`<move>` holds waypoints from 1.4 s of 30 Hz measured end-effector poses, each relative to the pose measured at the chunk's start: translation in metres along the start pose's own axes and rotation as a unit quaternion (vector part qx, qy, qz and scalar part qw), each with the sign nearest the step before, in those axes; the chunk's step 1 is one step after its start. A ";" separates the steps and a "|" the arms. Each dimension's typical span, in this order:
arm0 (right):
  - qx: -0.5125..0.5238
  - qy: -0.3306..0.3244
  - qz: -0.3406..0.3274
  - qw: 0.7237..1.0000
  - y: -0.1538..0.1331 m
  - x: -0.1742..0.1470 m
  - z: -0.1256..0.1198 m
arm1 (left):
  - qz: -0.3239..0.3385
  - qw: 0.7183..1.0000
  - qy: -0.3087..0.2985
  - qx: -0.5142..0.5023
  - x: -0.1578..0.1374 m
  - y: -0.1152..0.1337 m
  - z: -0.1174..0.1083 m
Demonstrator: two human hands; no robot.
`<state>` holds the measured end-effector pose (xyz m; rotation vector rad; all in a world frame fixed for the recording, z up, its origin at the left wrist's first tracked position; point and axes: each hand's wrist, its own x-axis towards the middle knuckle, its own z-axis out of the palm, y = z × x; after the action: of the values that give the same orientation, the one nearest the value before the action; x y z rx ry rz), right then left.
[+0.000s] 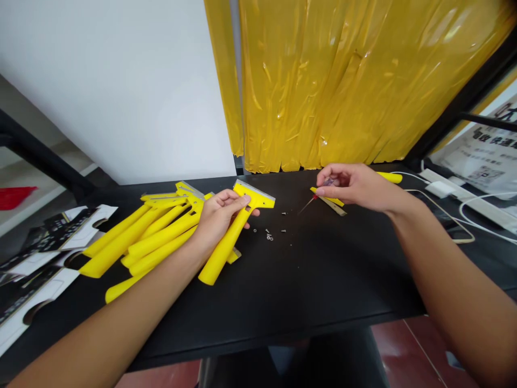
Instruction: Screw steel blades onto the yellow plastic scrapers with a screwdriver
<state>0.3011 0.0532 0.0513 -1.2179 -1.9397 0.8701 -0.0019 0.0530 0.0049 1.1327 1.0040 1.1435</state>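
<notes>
My left hand [224, 213] is closed on a yellow scraper [226, 245], gripping it near the head, with the wide blade end pointing away and the handle toward me. In my right hand [343, 186] is a small screwdriver [309, 205], its thin shaft slanting down to the left over the table. Just below that hand lies another yellow scraper [337, 202], partly covered by the hand. Between the two hands, several small screws and nuts [269, 235] are scattered on the black table [323, 285].
A pile of yellow scrapers [161, 237] lies left of my left arm. Black-and-white cardboard packages [52, 258] are stacked at the far left. White cables and a power strip [468, 196] run along the right. Yellow plastic curtain strips [323, 81] and a white panel [121, 86] stand behind.
</notes>
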 end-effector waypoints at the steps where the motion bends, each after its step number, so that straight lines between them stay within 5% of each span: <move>1: 0.003 0.006 0.005 1.000 0.001 0.000 -0.001 | 0.001 1.000 -0.001 0.000 0.000 0.000 0.000; 30: -0.035 -0.005 -0.024 0.999 0.000 0.004 0.018 | 0.003 1.000 0.016 0.000 -0.001 0.000 0.001; 38: 0.030 0.072 0.003 0.997 0.000 0.003 0.016 | -0.011 0.999 0.024 -0.027 0.000 0.002 0.001; 42: 0.134 0.155 -0.011 0.979 -0.001 0.006 0.019 | -0.024 0.999 -0.022 -0.014 -0.001 0.002 -0.001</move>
<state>0.2834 0.0552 0.0425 -1.0967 -1.5312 0.8434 -0.0030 0.0519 0.0066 1.1007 0.9745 1.0867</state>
